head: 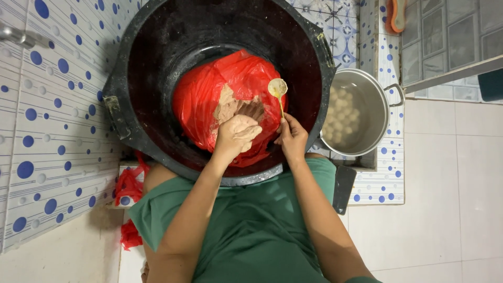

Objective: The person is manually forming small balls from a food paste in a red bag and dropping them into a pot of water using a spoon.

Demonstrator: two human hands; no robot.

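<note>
There the person sat with a big black basin [220, 31] drawn up against the lap, close enough that both arms reached in without stretching. A red bag [209, 89] lined its bottom and lay opened at the top, baring a mass of pale brown paste [228, 107]. The left hand [237, 133] was smeared all over with paste and closed round a lump of it, just at the bag's opening. The right hand [292, 137] pinched the thin handle of a spoon [278, 89], bowl tipped up and coated, held beside the left hand, so it looked ready to take what the fist pressed out. A steel pot [361, 89] stood just right of the basin, within easy reach of the spoon hand, and pale balls [340, 112] lay inside it. The basin's rim partly overlapped the pot. A dark flat thing [344, 188] lay by the right elbow, and scraps of red plastic [128, 186] were bunched at the left knee beside the dotted tile wall [52, 131].
</note>
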